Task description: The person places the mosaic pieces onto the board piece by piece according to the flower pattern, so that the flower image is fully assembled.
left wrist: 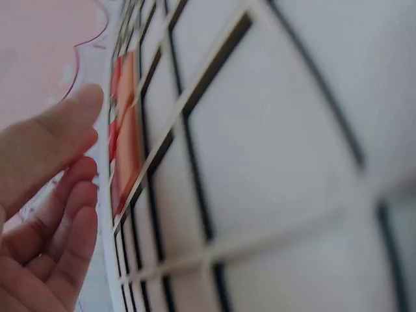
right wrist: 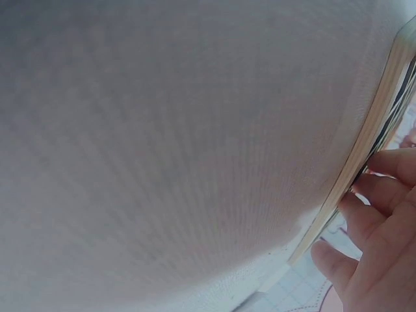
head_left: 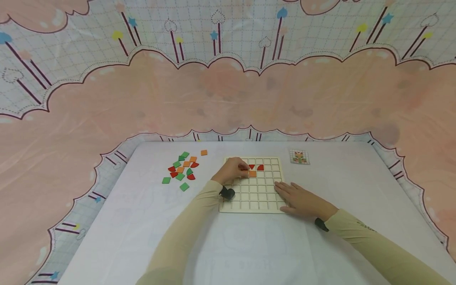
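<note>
A pale wooden grid board [head_left: 254,192] lies on the table between both hands. Over its upper left part is my left hand [head_left: 233,169], fingertips close beside the orange square tiles [head_left: 252,173]. The left wrist view shows two orange tiles side by side in the grid, with red edges behind them; the thumb and loosely bent fingers [left wrist: 78,227] hold nothing visible. Above the orange tiles sit a red triangle [head_left: 251,166] and a red quarter-circle tile [head_left: 261,168]. My right hand [head_left: 303,201] rests with extended fingers on the board's lower right edge.
Loose green tiles [head_left: 184,186], orange squares [head_left: 204,152] and red quarter-circle tiles [head_left: 194,165] are scattered left of the board. A small card with a gridded coloured pattern [head_left: 299,156] lies at the back right. The white tabletop [head_left: 246,245] meets a patterned cloth behind.
</note>
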### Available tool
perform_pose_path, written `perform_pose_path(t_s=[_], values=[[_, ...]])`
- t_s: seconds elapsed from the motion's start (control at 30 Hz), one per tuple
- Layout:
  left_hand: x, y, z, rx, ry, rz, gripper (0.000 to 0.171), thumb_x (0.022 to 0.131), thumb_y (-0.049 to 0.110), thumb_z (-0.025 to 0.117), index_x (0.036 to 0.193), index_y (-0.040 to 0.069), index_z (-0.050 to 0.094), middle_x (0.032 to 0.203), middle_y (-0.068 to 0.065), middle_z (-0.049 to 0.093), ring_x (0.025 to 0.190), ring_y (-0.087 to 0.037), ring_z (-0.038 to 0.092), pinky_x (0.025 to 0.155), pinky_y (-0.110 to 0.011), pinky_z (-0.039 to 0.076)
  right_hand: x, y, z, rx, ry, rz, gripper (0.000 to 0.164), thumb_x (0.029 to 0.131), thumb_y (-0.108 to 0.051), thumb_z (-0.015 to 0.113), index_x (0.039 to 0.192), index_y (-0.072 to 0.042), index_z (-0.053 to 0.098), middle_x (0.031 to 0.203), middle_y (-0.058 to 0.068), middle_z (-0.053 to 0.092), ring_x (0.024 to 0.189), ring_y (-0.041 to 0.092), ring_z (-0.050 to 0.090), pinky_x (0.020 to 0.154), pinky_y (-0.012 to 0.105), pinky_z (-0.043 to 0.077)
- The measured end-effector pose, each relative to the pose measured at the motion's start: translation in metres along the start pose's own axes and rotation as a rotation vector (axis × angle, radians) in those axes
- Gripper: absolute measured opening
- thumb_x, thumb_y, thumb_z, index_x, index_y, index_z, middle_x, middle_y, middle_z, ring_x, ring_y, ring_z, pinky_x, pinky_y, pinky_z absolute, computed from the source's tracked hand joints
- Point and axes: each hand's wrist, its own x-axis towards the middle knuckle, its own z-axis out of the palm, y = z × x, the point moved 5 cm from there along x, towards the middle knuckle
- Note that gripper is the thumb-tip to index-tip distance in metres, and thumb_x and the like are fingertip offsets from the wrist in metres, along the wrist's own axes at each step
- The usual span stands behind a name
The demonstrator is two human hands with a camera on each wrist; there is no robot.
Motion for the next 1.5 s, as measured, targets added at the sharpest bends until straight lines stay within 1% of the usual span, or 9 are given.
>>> perform_pose_path(t_s=[0.1, 0.2, 0.4, 0.5, 0.67, 0.8, 1.0, 1.23, 1.5], values=[[-0.006, -0.006, -0.014, -0.028, 0.038, -0.021, 0.025, 0.081, 0.021, 0.074, 0.103, 0.010, 0.073, 0.101, -0.005, 0.068, 0.093, -0.018, 0.058, 0.085, -0.031, 0.049, 0.000, 0.000, 0.001, -0.012, 0.000, -0.003, 0.070, 0.094, -0.042, 0.049, 0.146, -0.001, 0.028, 0.154, 0.014, 0.027, 0.142, 0.031, 0.027, 0.114, 0.050, 0.024], [-0.014, -0.015, -0.036, -0.034, 0.101, -0.024, 0.028, 0.083, 0.017, 0.072, 0.108, 0.006, 0.070, 0.105, -0.010, 0.066, 0.097, -0.023, 0.059, 0.089, -0.036, 0.050, 0.000, 0.000, 0.001, -0.005, 0.003, -0.005, 0.070, 0.094, -0.042, 0.049, 0.146, 0.000, 0.028, 0.154, 0.014, 0.027, 0.142, 0.031, 0.027, 0.114, 0.051, 0.024], [-0.033, -0.049, -0.082, -0.001, 0.219, -0.049, 0.033, 0.084, 0.016, 0.070, 0.114, 0.002, 0.067, 0.111, -0.016, 0.064, 0.101, -0.029, 0.059, 0.093, -0.039, 0.049, 0.000, -0.002, -0.002, 0.002, 0.004, -0.002, 0.069, 0.094, -0.041, 0.050, 0.145, 0.001, 0.029, 0.153, 0.015, 0.028, 0.141, 0.032, 0.028, 0.113, 0.051, 0.024], [-0.045, -0.067, -0.103, 0.011, 0.245, -0.095, 0.034, 0.084, 0.015, 0.070, 0.115, 0.001, 0.066, 0.114, -0.017, 0.063, 0.104, -0.031, 0.059, 0.094, -0.041, 0.048, 0.000, -0.003, -0.002, -0.008, 0.005, -0.003, 0.069, 0.094, -0.042, 0.050, 0.145, 0.000, 0.029, 0.153, 0.015, 0.028, 0.141, 0.031, 0.028, 0.113, 0.051, 0.025], [-0.068, -0.096, -0.128, 0.005, 0.227, -0.218, 0.037, 0.086, 0.016, 0.068, 0.120, 0.003, 0.063, 0.123, -0.017, 0.059, 0.112, -0.034, 0.054, 0.099, -0.045, 0.045, 0.000, -0.001, -0.001, -0.017, 0.016, -0.009, 0.070, 0.094, -0.042, 0.050, 0.146, 0.000, 0.029, 0.154, 0.015, 0.028, 0.141, 0.031, 0.028, 0.113, 0.051, 0.025], [-0.087, -0.112, -0.136, -0.002, 0.205, -0.280, 0.038, 0.088, 0.016, 0.066, 0.123, 0.003, 0.061, 0.124, -0.020, 0.057, 0.113, -0.035, 0.052, 0.099, -0.046, 0.044, 0.000, 0.001, 0.001, -0.018, 0.022, -0.011, 0.070, 0.094, -0.042, 0.050, 0.145, 0.000, 0.029, 0.153, 0.015, 0.028, 0.141, 0.031, 0.028, 0.113, 0.051, 0.025], [-0.109, -0.121, -0.139, 0.058, 0.209, -0.287, 0.032, 0.088, 0.009, 0.064, 0.118, -0.003, 0.062, 0.118, -0.025, 0.059, 0.108, -0.038, 0.055, 0.096, -0.048, 0.046, -0.001, 0.002, 0.002, -0.010, 0.016, -0.006, 0.070, 0.094, -0.042, 0.050, 0.146, 0.000, 0.028, 0.154, 0.014, 0.027, 0.142, 0.030, 0.027, 0.114, 0.050, 0.024], [-0.118, -0.135, -0.133, 0.085, 0.184, -0.357, 0.033, 0.087, 0.015, 0.067, 0.115, -0.002, 0.064, 0.115, -0.023, 0.062, 0.108, -0.035, 0.056, 0.097, -0.046, 0.045, -0.001, 0.002, 0.002, 0.003, 0.007, -0.005, 0.069, 0.094, -0.041, 0.049, 0.146, 0.000, 0.028, 0.154, 0.014, 0.027, 0.142, 0.031, 0.026, 0.114, 0.051, 0.023], [-0.122, -0.135, -0.133, 0.166, 0.175, -0.348, 0.023, 0.088, 0.009, 0.065, 0.106, -0.003, 0.068, 0.105, -0.021, 0.066, 0.100, -0.033, 0.057, 0.094, -0.046, 0.045, 0.000, 0.003, 0.003, -0.007, 0.023, -0.015, 0.069, 0.094, -0.041, 0.051, 0.146, 0.000, 0.029, 0.153, 0.015, 0.028, 0.141, 0.031, 0.028, 0.113, 0.051, 0.024]])
